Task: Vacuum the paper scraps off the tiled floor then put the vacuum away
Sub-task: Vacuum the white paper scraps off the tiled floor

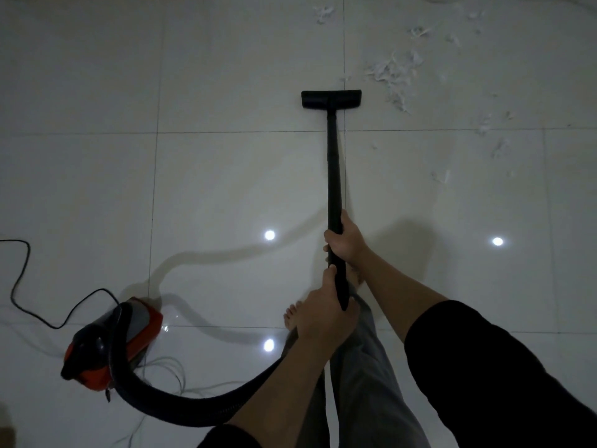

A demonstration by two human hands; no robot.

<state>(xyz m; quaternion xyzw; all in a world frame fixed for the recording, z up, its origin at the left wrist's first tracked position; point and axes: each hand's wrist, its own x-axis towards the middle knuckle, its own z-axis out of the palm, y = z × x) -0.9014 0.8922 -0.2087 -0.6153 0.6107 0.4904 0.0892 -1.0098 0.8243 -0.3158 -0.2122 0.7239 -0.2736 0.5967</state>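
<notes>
A black vacuum wand (pixel 332 163) runs straight ahead of me to a flat black floor head (pixel 331 99) resting on the white tiled floor (pixel 226 76). My right hand (pixel 344 239) grips the wand higher up. My left hand (pixel 323 313) grips its lower end, where the black hose (pixel 181 404) joins. White paper scraps (pixel 392 74) lie scattered to the right of the head, apart from it. The red and black vacuum body (pixel 111 344) sits at the lower left.
A black power cord (pixel 19 286) loops across the floor from the vacuum body to the left edge. Thin white wires (pixel 168 373) lie beside the body. My bare foot (pixel 292 318) and grey trouser leg (pixel 361 367) are under my hands. Ceiling lights reflect on the tiles.
</notes>
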